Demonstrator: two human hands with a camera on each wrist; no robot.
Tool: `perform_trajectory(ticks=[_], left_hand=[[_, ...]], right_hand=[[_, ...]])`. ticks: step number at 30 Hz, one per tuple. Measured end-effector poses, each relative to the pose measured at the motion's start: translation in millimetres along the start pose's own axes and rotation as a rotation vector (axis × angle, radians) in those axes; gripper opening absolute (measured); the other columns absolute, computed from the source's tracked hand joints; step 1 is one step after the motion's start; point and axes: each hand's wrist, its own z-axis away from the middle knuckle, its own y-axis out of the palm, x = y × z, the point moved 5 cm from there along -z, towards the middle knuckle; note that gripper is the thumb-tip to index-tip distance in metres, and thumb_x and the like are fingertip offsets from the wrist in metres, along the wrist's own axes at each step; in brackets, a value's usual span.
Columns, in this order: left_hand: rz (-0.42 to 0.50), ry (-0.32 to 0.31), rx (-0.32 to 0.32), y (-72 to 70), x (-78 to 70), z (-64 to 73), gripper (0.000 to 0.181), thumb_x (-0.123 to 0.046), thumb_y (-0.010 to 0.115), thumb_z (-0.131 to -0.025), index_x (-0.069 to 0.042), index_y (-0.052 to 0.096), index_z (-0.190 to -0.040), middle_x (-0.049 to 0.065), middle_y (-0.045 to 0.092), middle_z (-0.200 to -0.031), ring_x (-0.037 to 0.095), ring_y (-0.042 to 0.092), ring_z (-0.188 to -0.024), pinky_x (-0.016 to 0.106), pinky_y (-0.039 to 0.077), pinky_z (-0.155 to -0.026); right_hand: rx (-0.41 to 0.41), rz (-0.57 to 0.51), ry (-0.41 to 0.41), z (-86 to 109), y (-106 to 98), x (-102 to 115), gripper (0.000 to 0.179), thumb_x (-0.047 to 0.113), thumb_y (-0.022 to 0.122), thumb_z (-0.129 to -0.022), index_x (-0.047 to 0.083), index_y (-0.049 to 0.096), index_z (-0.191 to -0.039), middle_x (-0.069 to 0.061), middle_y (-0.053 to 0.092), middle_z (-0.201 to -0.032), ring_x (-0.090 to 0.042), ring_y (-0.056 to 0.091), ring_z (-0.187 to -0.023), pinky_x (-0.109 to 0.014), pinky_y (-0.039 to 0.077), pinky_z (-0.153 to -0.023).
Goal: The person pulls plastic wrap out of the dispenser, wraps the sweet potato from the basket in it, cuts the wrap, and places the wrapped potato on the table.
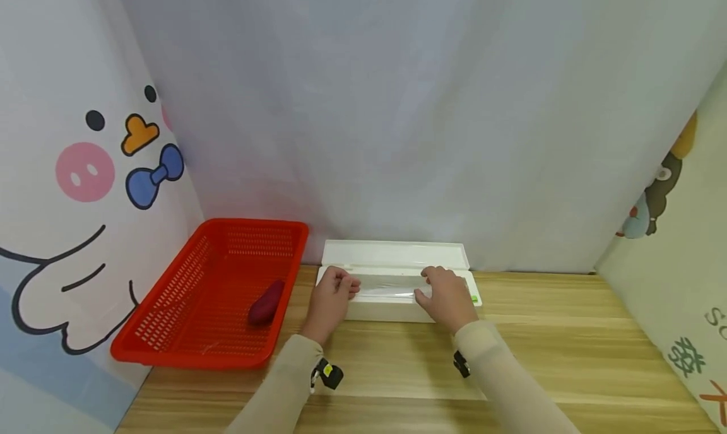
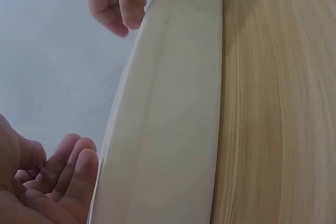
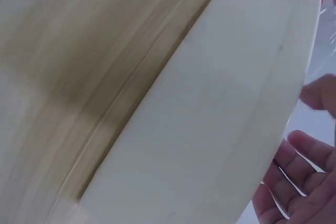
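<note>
A long white plastic-wrap box [image 1: 392,312] lies on the table with its lid [image 1: 394,255] raised at the back. Clear plastic wrap [image 1: 386,286] shows shiny inside it. Over the left end, my left hand [image 1: 332,298] has its thumb against the curled index finger, at the edge of the wrap; the film there is hard to make out. My right hand [image 1: 445,297] is over the right end, thumb and fingers apart. In the right wrist view its fingers [image 3: 302,169] reach behind the box wall, holding nothing visible.
A red slotted basket [image 1: 187,358] stands left of the box, with a dark red sweet-potato-like item [image 1: 265,303] inside. A green cutter piece [image 1: 474,299] sits at the box's right end. Behind hangs a pale curtain [image 1: 397,106]; printed panels flank the wooden table [image 1: 556,333].
</note>
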Motion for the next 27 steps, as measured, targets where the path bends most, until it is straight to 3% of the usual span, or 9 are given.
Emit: perform_trajectory(ticks=[4,7,12,16,21,24,27], left_hand=[[0.01,-0.012,0.018,1.8,3.5,-0.9,0.006,-0.003,0.05,-0.107,0.002,0.053,-0.105,0.021,0.073,-0.104,0.031,0.073,-0.097,0.04,0.059,-0.089],[0.033,-0.013,0.029,2.4,4.9,-2.2,0.006,-0.002,0.049,-0.107,0.003,0.053,-0.108,0.021,0.073,-0.103,0.031,0.073,-0.095,0.038,0.06,-0.088],[0.028,-0.009,0.003,-2.4,1.7,-4.9,0.018,-0.003,0.054,-0.105,0.005,0.058,-0.12,0.021,0.073,-0.102,0.029,0.072,-0.093,0.036,0.06,-0.085],[-0.031,-0.001,0.013,-3.7,-0.2,-5.6,0.029,-0.002,0.065,-0.098,0.003,0.061,-0.126,0.019,0.073,-0.106,0.027,0.07,-0.096,0.037,0.058,-0.086],[-0.033,0.015,0.037,-1.9,-1.9,-6.7,0.03,0.005,0.067,-0.093,0.004,0.063,-0.123,0.018,0.072,-0.109,0.029,0.068,-0.103,0.04,0.057,-0.091],[-0.066,0.029,0.021,-3.3,-3.1,-6.4,0.023,0.003,0.069,-0.094,0.003,0.069,-0.117,0.014,0.073,-0.105,0.026,0.068,-0.098,0.035,0.058,-0.087],[-0.119,0.041,0.001,-6.4,-4.6,-5.6,0.017,-0.003,0.072,-0.095,0.0,0.076,-0.111,0.01,0.075,-0.099,0.021,0.068,-0.09,0.029,0.058,-0.079]], right_hand=[[-0.032,0.097,-0.026,-1.4,-1,1,0.012,0.015,0.078,-0.092,0.005,0.075,-0.097,-0.009,0.066,-0.088,-0.029,0.062,-0.08,-0.045,0.052,-0.072],[-0.069,0.084,-0.009,-2.2,-5,-3,0.006,0.009,0.077,-0.092,0.007,0.074,-0.087,-0.007,0.063,-0.081,-0.025,0.058,-0.072,-0.042,0.05,-0.067],[-0.102,-0.035,0.01,-6.6,-5,-6,0.008,0.009,0.064,-0.102,0.003,0.065,-0.096,-0.009,0.066,-0.078,-0.022,0.058,-0.065,-0.041,0.05,-0.063],[-0.036,-0.152,0.05,-6.6,1,-9,0.011,0.009,0.053,-0.106,0.001,0.061,-0.104,-0.007,0.06,-0.076,-0.019,0.052,-0.065,-0.04,0.048,-0.064],[0.076,-0.235,0.047,-5.8,11,-12,0.025,0.002,0.056,-0.094,-0.004,0.061,-0.118,-0.005,0.051,-0.079,-0.021,0.045,-0.075,-0.039,0.041,-0.072],[0.049,-0.137,-0.013,-5.9,9,-12,0.022,0.0,0.064,-0.089,-0.001,0.07,-0.11,-0.004,0.053,-0.082,-0.022,0.048,-0.078,-0.04,0.042,-0.073],[-0.055,0.045,-0.079,-4.6,-1,-13,0.005,0.004,0.075,-0.088,0.004,0.077,-0.093,-0.005,0.058,-0.081,-0.025,0.053,-0.075,-0.041,0.047,-0.07]])
